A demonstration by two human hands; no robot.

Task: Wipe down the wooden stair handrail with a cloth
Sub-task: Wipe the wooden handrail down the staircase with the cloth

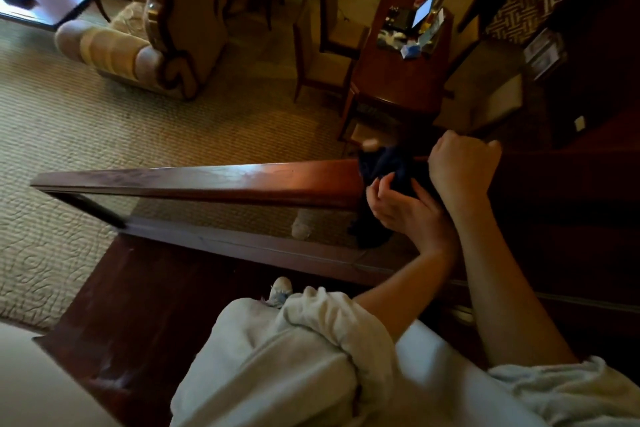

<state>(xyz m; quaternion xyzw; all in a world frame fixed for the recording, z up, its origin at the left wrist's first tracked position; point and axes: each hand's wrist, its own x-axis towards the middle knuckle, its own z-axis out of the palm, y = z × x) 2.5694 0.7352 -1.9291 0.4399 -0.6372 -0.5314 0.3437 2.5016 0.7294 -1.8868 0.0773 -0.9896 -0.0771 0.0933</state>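
Now soft, light cloth (pixel 382 165) lies draped over stiff handrail (pixel 207 180), L hand (pixel 398 210) pinching its near side, R hand (pixel 464 163) fisted alongside (on what, can't tell); prob. best gripped bunched.

Glossy dark wood handrail (pixel 207 180) – soft, matt navy cloth (pixel 388 166)

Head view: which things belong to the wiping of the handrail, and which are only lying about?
For the job: handrail; dark cloth draped over it; left hand gripping the cloth; right hand curled at its edge.
Lying about: armchair; cluttered side table; coffee table.
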